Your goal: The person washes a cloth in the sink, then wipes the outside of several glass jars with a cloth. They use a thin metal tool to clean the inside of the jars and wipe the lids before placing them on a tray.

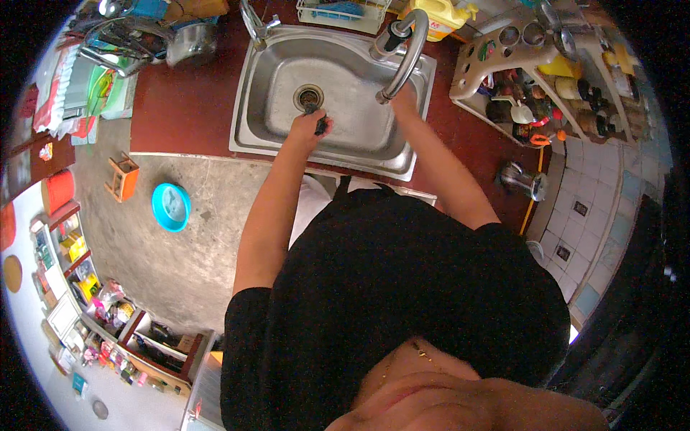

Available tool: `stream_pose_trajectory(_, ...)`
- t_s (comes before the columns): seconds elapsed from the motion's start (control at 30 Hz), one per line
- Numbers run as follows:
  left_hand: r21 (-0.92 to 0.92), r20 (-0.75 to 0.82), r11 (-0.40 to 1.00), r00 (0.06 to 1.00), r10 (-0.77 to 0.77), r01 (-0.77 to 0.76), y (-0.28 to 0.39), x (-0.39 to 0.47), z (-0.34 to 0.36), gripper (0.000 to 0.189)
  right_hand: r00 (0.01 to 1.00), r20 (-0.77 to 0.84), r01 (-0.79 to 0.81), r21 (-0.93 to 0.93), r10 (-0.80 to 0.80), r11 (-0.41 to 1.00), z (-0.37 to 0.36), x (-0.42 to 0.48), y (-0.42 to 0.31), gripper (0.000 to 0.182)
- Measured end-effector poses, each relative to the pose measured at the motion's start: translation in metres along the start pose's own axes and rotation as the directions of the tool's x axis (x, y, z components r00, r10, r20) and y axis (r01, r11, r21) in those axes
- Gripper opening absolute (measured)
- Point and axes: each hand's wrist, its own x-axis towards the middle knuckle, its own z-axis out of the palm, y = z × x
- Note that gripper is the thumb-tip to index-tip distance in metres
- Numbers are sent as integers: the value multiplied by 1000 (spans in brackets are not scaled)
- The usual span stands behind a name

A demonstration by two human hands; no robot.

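Observation:
A stainless steel sink (356, 116) is set into the counter before me. Inside it, my left hand (310, 128) is closed around a small dark object (322, 127), too blurred to name. That hand is just on my side of the drain (309, 98), which has a dark centre. My right hand (403, 99) reaches to the sink's right part, behind the curved spout of a chrome faucet (415, 48). The spout covers most of its fingers, so whether they grip anything is hidden. A second, slimmer chrome tap (256, 27) rises at the sink's back left corner.
Red-brown countertop (180, 110) surrounds the sink. Behind stand a white wire rack (345, 16) and a yellow jug (439, 19). A beige shelf (501, 59) with bottles and utensils is at right, near a metal-and-glass vessel (520, 180). On the floor are a turquoise basin (171, 207) and wooden stool (124, 176).

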Motion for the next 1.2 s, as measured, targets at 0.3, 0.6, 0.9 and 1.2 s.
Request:
stream_pose_trajectory(0.3,222,12,972,996,-88,83,32,-57,27,23,979,129,124,249,-160,961,-55,98,66,26)
stream_pose_trajectory(0.6,633,136,773,977,-162,40,67,-71,30,19,814,384,483,-34,-435,875,27,-31,34,63)
stream_pose_trajectory(0.9,962,268,144,907,-324,-233,98,-54,78,14,531,437,821,-476,-726,314,42,-106,-126,58)
stream_pose_trajectory(1.2,725,624,-604,686,374,-330,79,-66,82,20,749,570,662,-668,-339,339,53,-57,-120,27)
